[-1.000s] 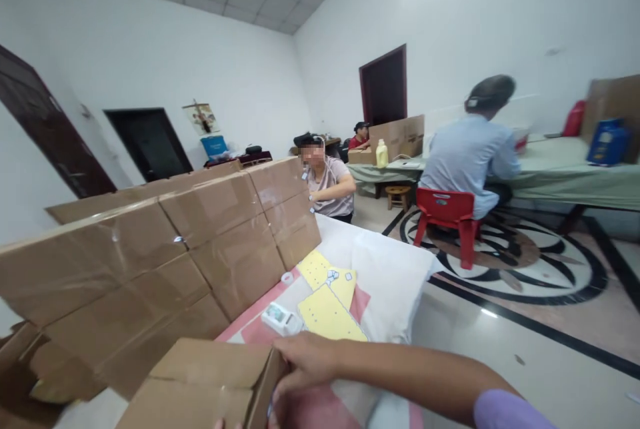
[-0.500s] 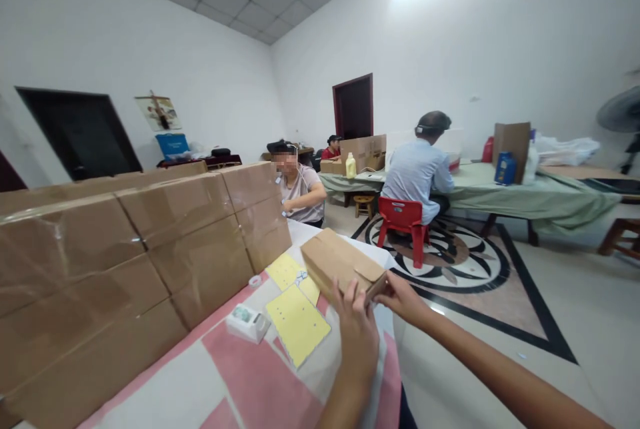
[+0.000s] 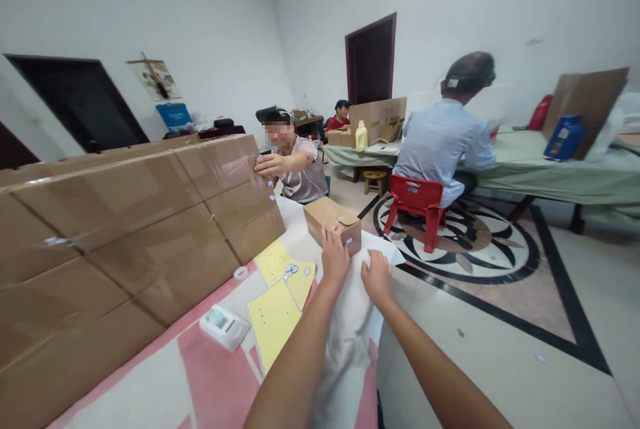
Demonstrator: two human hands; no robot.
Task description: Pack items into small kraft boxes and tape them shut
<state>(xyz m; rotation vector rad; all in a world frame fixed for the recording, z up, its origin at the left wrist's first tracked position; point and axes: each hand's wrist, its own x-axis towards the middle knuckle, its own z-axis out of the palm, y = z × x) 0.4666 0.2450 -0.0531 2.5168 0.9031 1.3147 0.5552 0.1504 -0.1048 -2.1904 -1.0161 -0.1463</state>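
A brown cardboard box [image 3: 325, 212] with a tucked end flap rests on the table's far corner. My left hand [image 3: 336, 259] is closed on its near end, fingers over the top edge. A small pale label [image 3: 349, 240] shows on the end face beside the thumb. My right hand [image 3: 379, 276] is apart from the box, low over the white cloth to the right, fingers slightly curled and apart, holding nothing. Left of my arms lie yellow sheets [image 3: 273, 316] with small stickers, a white device with a display [image 3: 224, 326] and a tape roll [image 3: 241, 273].
Taped cartons [image 3: 150, 229] form a wall along the table's left side. Beyond them a co-worker [image 3: 305, 169] reaches to the carton corner. Another person sits on a red chair [image 3: 415, 196] at a green-covered table [image 3: 530, 179]. Patterned floor [image 3: 500, 276] borders my table on the right.
The box has gone from tilted between both hands to resting on the table, farther off. My right hand has let go of it. The co-worker's arm has reached out to the cartons. My view has shifted.
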